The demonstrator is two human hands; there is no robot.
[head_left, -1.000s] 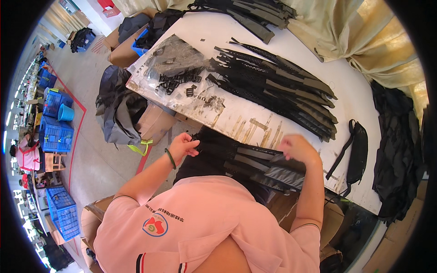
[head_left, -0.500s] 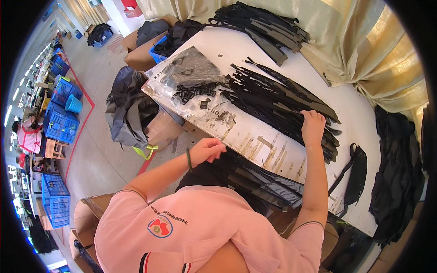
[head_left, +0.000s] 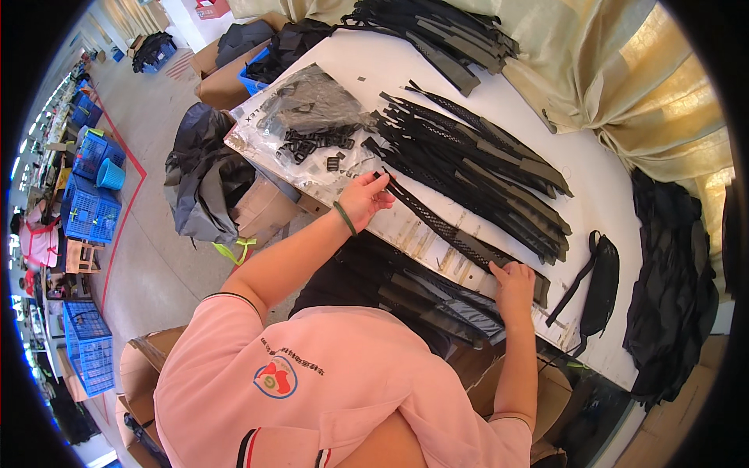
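Note:
A single black mesh strap [head_left: 437, 226] lies slantwise along the near edge of the white table [head_left: 406, 243]. Its thin end is pinched between the thumb and fingers of my left hand [head_left: 365, 203]. My right hand [head_left: 515, 290] grips the wider, dark end, with thumb and fingers closed on it. Just beyond lies a pile of similar mesh straps [head_left: 476, 183], with their broad grey-black ends toward the right. Small black plastic buckles [head_left: 334, 162] lie loose beside a clear plastic bag [head_left: 312, 101], near my left hand.
A padded black strap [head_left: 599, 285] lies to the right, with a heap of black fabric pieces [head_left: 667, 288] past it. Another strap pile [head_left: 437, 35] sits at the far side by the curtain [head_left: 593, 70]. Dark pieces [head_left: 437, 300] hang below the near edge. A black bag [head_left: 204, 171] stands left.
My right hand has come nearer from the pile, and one strap now lies apart along the near edge. My left hand has moved forward and taken its thin end.

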